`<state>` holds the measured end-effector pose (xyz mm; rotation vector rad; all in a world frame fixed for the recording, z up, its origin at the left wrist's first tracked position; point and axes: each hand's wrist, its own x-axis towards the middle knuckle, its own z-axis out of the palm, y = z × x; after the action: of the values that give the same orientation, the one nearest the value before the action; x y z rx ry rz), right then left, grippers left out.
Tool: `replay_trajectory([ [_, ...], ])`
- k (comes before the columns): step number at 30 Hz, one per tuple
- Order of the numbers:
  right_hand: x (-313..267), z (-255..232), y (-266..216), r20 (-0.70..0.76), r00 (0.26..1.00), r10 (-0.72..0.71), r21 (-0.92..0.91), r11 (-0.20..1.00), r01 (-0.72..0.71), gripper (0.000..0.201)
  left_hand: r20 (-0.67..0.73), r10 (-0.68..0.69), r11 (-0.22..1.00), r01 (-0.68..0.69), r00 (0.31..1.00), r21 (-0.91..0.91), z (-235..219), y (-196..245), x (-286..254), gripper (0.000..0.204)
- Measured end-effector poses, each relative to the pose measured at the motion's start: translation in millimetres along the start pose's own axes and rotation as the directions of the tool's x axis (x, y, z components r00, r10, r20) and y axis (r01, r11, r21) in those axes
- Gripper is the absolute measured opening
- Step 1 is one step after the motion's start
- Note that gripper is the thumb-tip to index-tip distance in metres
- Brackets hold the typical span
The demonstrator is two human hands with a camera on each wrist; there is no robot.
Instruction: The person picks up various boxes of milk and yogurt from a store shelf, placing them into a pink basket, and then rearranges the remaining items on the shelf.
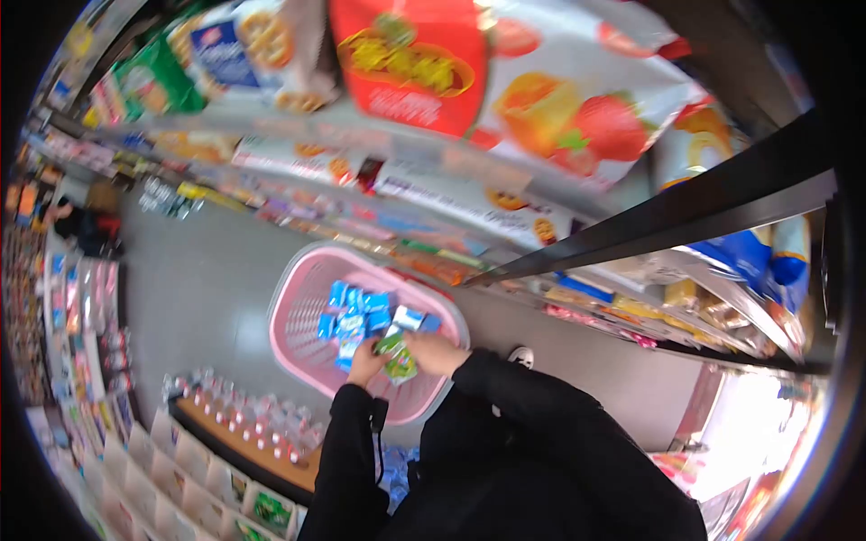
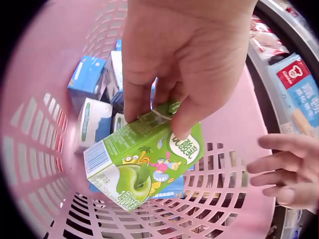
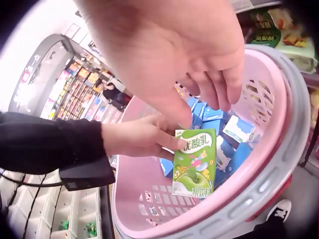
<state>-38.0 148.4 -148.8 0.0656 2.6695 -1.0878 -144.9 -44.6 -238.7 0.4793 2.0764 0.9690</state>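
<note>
Item: my left hand [image 2: 184, 64], nearest the lens, upper middle of the left wrist view; thumb on one side, fingers on the other, pinching the green carton.

Item: green carton [image 2: 149, 157], one, apple printed on its face; held tilted in the middle of the left wrist view, over the basket.

Item: my right hand [image 3: 174, 55], across the top of the right wrist view; fingers relaxed and slightly bent, grasping nothing. At the right edge of the left wrist view it is apart from the carton.

Item: pink basket [image 3: 130, 181], slatted walls, grey outer rim; centre of the head view.

Item: blue-and-white cartons [image 1: 352, 311], several, piled loosely in the basket.

Item: red snack bag [image 1: 410, 59], on a shelf, upper middle of the head view.
</note>
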Motion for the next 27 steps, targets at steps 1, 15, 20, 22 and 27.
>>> replay_trajectory([
  [1,-10.1,-6.8,-2.4,-0.02,1.0,-0.015,0.122,0.992,0.017,0.025,-0.014,0.067,0.996,-0.068,0.998,-0.063,5.9,-12.0,5.3,0.046],
  [15,-263.3,-299.9,-91.9,-0.231,0.963,-0.142,0.114,0.978,0.172,0.034,0.716,0.226,0.895,-0.431,0.66,0.115,-29.4,299.0,-27.4,0.029],
  [20,-378.9,-429.9,-137.2,-0.761,0.629,-0.158,-0.355,0.913,-0.2,0.028,0.783,0.619,0.176,-0.982,0.06,-0.064,-21.9,557.9,-162.4,0.037],
  [22,-413.5,-477.0,-130.0,-0.873,0.412,-0.26,-0.432,0.805,-0.407,0.021,0.762,0.608,-0.213,-0.97,-0.223,-0.114,4.3,622.2,-189.3,0.043],
  [27,-467.3,-563.2,-91.0,-0.718,0.377,-0.585,-0.617,0.283,-0.734,0.022,0.523,0.808,-0.384,-0.916,-0.272,0.118,116.7,756.7,-203.0,0.029],
])
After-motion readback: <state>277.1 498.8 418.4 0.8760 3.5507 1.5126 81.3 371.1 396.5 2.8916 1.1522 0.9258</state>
